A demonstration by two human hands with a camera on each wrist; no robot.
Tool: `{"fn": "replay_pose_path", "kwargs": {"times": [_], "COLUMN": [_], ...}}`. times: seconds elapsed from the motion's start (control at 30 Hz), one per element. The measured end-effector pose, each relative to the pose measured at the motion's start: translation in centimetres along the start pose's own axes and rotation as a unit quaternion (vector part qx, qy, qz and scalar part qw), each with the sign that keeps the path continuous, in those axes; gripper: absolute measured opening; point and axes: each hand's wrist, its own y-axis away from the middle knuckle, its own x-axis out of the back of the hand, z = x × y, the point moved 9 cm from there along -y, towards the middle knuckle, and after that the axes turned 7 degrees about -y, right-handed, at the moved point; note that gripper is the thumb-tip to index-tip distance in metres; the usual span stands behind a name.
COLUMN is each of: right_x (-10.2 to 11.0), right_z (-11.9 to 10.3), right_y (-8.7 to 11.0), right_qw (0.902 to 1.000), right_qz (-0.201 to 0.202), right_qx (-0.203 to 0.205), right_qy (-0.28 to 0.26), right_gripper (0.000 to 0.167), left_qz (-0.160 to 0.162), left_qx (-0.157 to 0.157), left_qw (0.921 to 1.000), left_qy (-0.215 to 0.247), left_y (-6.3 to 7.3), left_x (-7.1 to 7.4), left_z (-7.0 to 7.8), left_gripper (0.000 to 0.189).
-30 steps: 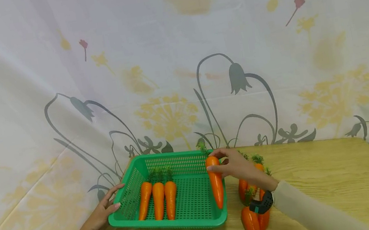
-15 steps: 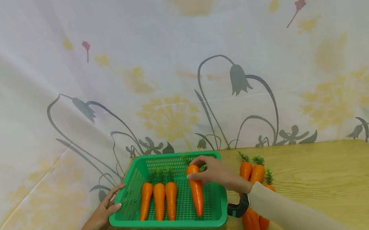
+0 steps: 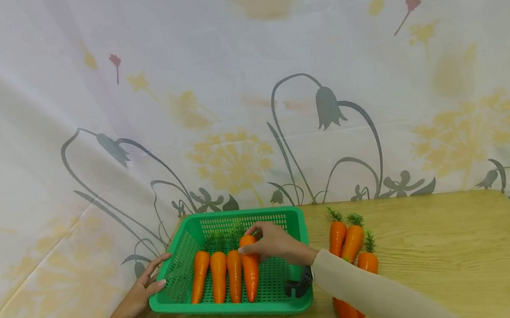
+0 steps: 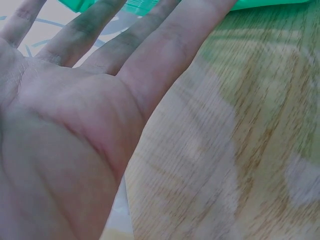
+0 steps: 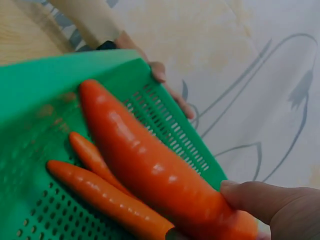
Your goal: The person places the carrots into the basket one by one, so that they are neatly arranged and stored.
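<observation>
Head view: we see a green basket (image 3: 234, 309) at the lower centre of the frame, standing on the wooden bench (image 3: 450, 250), with a printed cloth (image 3: 231, 73) filling the upper frame.
Held carrot: our right hand (image 3: 276, 244) pinches the held carrot (image 3: 251, 273) near its thick upper end, thumb in front; its tip points to the bottom of the frame, inside the basket. Whether it touches the basket floor, we cannot tell.
Row in the basket: we have three carrots (image 3: 220, 278) lying side by side in the left half, tops toward the basket's far wall; the held one is just beside the row's right end.
What just changed: a second ago we had the held carrot over the basket's right wall; it now lines up with the row, at much the same slant.
What it means: we judge this a fourth place in the row, nearly filled, as our grip is not yet released.
Left hand: our left hand (image 3: 134, 300) rests its extended fingers and thumb on the basket's left rim, where it was a second ago; we take this as steadying.
Bench pile: to the basket's right we have loose carrots (image 3: 352, 243), partly hidden by our sleeve (image 3: 371, 291), so we cannot count them all.
</observation>
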Motion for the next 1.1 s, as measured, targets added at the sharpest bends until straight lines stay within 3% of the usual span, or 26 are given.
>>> {"fn": "replay_pose_path", "kwargs": {"times": [0.3, 0.6, 0.83, 1.1], "right_x": [-0.5, -0.9, -1.1, -1.5], "right_z": [1.9, 2.5, 2.6, 2.6], "right_y": [-1.5, -2.4, -2.7, -2.3], "right_qw": [0.9977, 0.9946, 0.9946, 0.9919], "right_qz": [0.037, 0.051, 0.035, 0.013], "right_qx": [-0.023, -0.042, -0.050, -0.054], "right_qy": [0.052, 0.080, 0.085, 0.114], "right_gripper": [0.039, 0.040, 0.040, 0.041], "left_qz": [0.005, 0.004, 0.003, 0.001], "left_qx": [-0.004, 0.000, -0.010, 0.000], "left_qw": [0.9999, 0.9999, 0.9999, 1.0000], "left_qy": [-0.016, 0.010, -0.001, -0.004], "left_y": [0.0, -0.2, -0.2, -0.1], "left_x": [0.0, 0.1, 0.2, 0.1], "left_z": [-0.1, -0.2, 0.2, 0.0], "left_gripper": [0.060, 0.059, 0.059, 0.060]}}
